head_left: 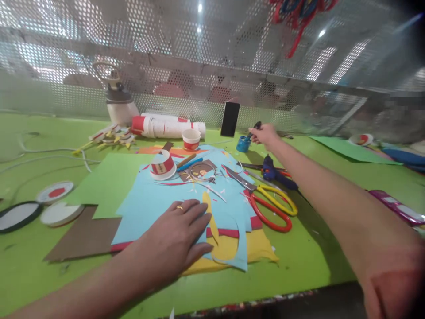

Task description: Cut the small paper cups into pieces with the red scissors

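Blue paper (156, 206) under flat left hand (177, 232); right hand (265, 134) at blue pot (243, 144).

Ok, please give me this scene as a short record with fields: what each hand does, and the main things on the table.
left hand: flat, palm down on the light blue paper
right hand: reaching far, holding a dark tool over the small blue pot
scissors: yellow and red handles, lying between the arms
paper cup: upright, behind the papers
phone: leaning on the mesh wall
table: green
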Available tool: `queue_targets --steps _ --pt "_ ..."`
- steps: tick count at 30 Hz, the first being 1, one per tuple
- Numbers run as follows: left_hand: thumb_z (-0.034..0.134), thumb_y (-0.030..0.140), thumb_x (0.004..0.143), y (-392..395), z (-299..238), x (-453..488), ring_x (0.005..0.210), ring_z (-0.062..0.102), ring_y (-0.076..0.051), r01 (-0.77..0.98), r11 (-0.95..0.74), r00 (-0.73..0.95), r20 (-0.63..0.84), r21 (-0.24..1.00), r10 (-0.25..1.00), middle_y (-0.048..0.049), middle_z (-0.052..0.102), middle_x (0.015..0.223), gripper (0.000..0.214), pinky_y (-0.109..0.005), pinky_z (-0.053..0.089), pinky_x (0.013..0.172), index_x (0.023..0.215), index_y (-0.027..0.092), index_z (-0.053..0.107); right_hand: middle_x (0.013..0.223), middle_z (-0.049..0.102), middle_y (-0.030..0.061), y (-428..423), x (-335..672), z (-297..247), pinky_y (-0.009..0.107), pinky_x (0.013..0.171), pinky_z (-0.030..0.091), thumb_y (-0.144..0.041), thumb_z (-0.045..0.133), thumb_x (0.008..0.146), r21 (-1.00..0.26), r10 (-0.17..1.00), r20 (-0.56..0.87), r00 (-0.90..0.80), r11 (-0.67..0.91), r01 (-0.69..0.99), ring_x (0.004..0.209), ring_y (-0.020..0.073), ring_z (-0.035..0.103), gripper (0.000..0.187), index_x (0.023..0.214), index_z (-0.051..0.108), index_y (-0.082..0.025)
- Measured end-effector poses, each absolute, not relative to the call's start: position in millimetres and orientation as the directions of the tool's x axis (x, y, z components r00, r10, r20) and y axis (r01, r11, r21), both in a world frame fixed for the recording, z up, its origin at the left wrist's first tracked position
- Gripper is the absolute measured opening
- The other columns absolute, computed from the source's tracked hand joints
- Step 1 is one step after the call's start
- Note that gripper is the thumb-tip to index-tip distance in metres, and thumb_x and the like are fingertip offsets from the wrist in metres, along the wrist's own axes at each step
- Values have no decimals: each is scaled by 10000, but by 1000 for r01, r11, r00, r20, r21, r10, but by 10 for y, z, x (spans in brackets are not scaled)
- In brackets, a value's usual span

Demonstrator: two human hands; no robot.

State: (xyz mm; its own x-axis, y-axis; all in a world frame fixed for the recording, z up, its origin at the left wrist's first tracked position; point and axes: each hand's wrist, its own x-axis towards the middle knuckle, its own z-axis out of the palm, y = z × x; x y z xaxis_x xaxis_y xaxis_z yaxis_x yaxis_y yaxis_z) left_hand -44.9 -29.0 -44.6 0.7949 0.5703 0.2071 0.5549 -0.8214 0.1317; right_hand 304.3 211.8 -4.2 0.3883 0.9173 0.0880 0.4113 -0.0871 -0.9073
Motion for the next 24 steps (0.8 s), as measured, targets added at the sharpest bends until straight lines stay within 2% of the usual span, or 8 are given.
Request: queue_targets --steps 6,12,20,24 --pt "456 426 970 -285 -434 -447 1210 497 -326 550 -828 803 205 105 559 -141 580 1300 387 -484 430 932 1247 176 559 1146 643 75 2014 3009 -30 387 780 573 -306 606 944 -900 929 40 369 -127 417 933 197 657 282 1181 602 -155" --pt "477 436 960 -286 -436 -447 1216 494 -320 555 -827 807 188 86 561 -139 568 1327 406 -470 435 939 1254 166 551 1096 653 65 1939 2930 47 351 728 580 -294 608 945 -908 918 60 392 -113 403 873 176 662 257 1157 608 -149" --pt "534 409 933 -313 -422 -455 1191 538 -319 559 -824 796 223 90 563 -119 607 1305 377 -476 454 938 1244 203 585 1076 657 63 1513 3026 352 349 725 575 -321 595 951 -937 888 167 429 8 349 859 173 661 260 1143 612 -146" --pt "601 395 889 -284 -458 -450 1159 579 -315 544 -839 807 251 37 534 -104 641 1282 384 -445 491 897 1226 211 613 969 666 40 1197 2973 282 299 643 565 -355 569 965 -944 899 210 383 84 319 745 138 650 253 1087 623 -140"
